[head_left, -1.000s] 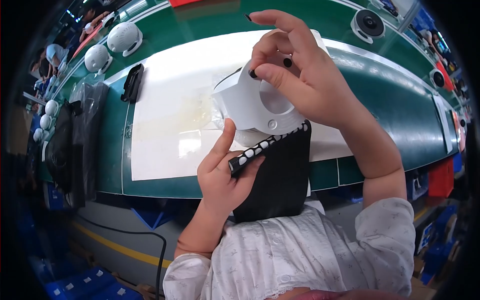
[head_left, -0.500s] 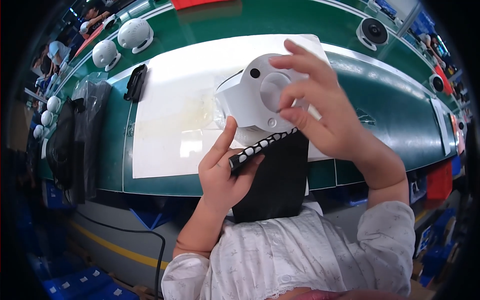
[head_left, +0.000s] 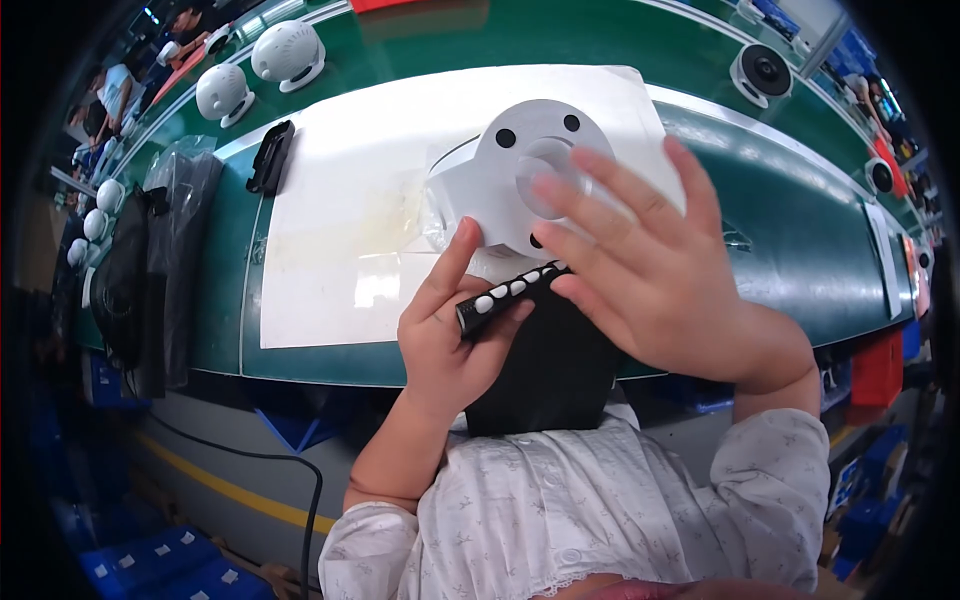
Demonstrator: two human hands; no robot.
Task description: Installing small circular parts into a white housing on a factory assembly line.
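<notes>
A white rounded device (head_left: 480, 190) lies on the white sheet with its round base facing up. Black round pads (head_left: 506, 138) sit on that base, one at upper left, one at upper right and one at the lower edge, partly behind my fingers. My left hand (head_left: 450, 335) grips a black sheet of adhesive pads (head_left: 545, 370), whose bent-over top edge shows a row of white round spots. Its index finger points up beside the device. My right hand (head_left: 650, 250) is spread over the right part of the base, its fingers blurred, with nothing visible in them.
Under the device lies a white work sheet (head_left: 330, 220) on the green bench. A black plastic part (head_left: 270, 160) and dark bagged items (head_left: 180, 260) are to the left. White devices (head_left: 288, 55) stand along the far belt, another (head_left: 762, 72) at far right.
My right hand has gone from a pinch to spread fingers and moved slightly lower. A black pad now covers the lower spot, which was bare. The upper right pad has come into view.
</notes>
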